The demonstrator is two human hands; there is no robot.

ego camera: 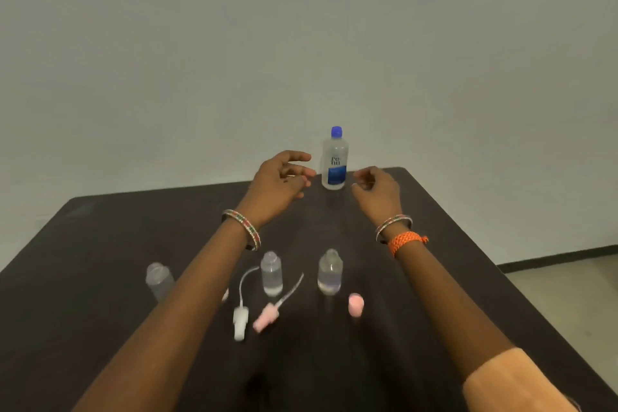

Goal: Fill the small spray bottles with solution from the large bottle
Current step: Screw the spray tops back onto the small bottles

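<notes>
Dark, matte desk [100, 278] against a pale plain wall [200, 43]; its near edge is cut off by the frame. Large bottle [334, 159]: clear plastic cylinder, blue cap, blue-and-white label, upright at the far end of the desk, between the two hands and just beyond their fingertips. Three small spray bottles, clear, round-shouldered, uncapped and upright, stand nearer the viewer than the hands: one [159, 280] to the left of the left forearm and partly blurred, one [271, 274] and one [330, 272] between the forearms; liquid level hard to judge. White pump head [240, 321] and pink pump head [266, 319], each with a thin translucent dip tube, lie flat in front of the middle bottle. Pink rounded cap [355, 304] stands near the right forearm; another pink piece is mostly hidden behind the left forearm. Left hand [281, 182]: fingers loosely spread and partly curled, holding nothing, apart from the large bottle. Right hand [378, 187]: fingers loosely curled, empty, likewise short of the bottle. Beaded bangles on both wrists; orange braided band on the right
</notes>
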